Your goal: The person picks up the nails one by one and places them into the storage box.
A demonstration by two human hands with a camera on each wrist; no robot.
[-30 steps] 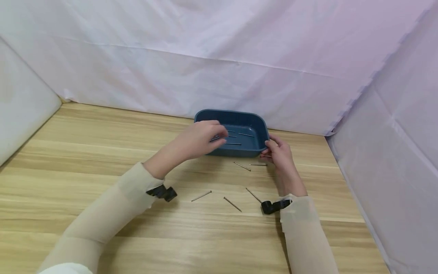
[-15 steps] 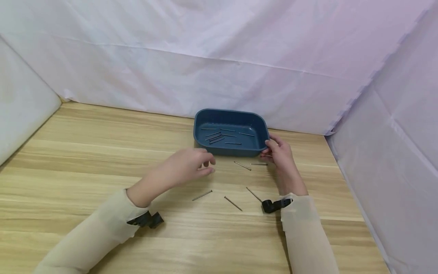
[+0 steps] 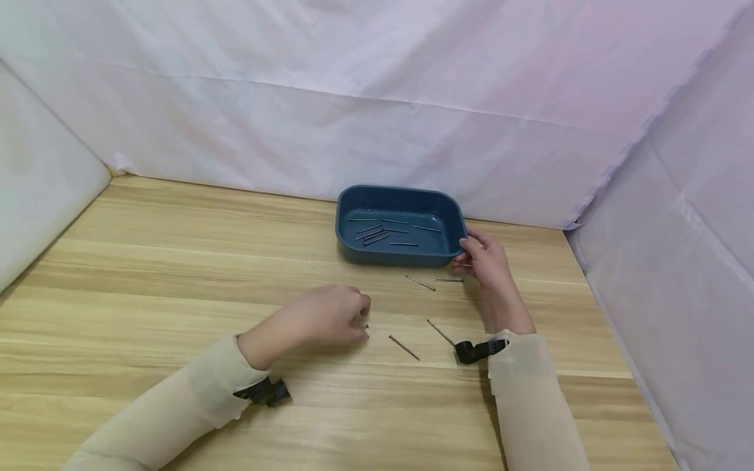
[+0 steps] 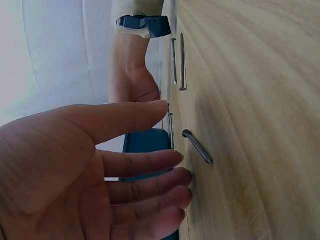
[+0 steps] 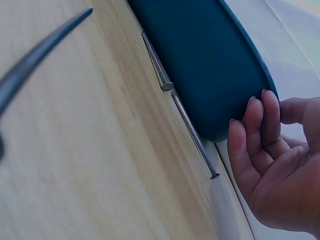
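A dark blue tray [image 3: 400,191] stands near the back of the wooden table, with several nails [image 3: 377,233] lying in it. My right hand [image 3: 469,252] holds the tray's near right corner, thumb on the rim and fingertips [image 5: 252,112] against the outer wall [image 5: 210,60]. My left hand [image 3: 360,318] is lowered onto the table in front of the tray, over a loose nail [image 3: 366,326]. In the left wrist view that nail [image 4: 197,147] lies flat just beyond the nearly straight fingers [image 4: 170,177] and is not gripped.
More loose nails lie on the table: two [image 3: 420,282] [image 3: 448,280] just before the tray and two [image 3: 404,347] [image 3: 440,332] nearer me. White cloth walls [image 3: 377,98] close the table at the back and on both sides.
My left hand has drawn back from over the tray toward me and come down over the front-left nail. The right hand stays on the tray's corner.
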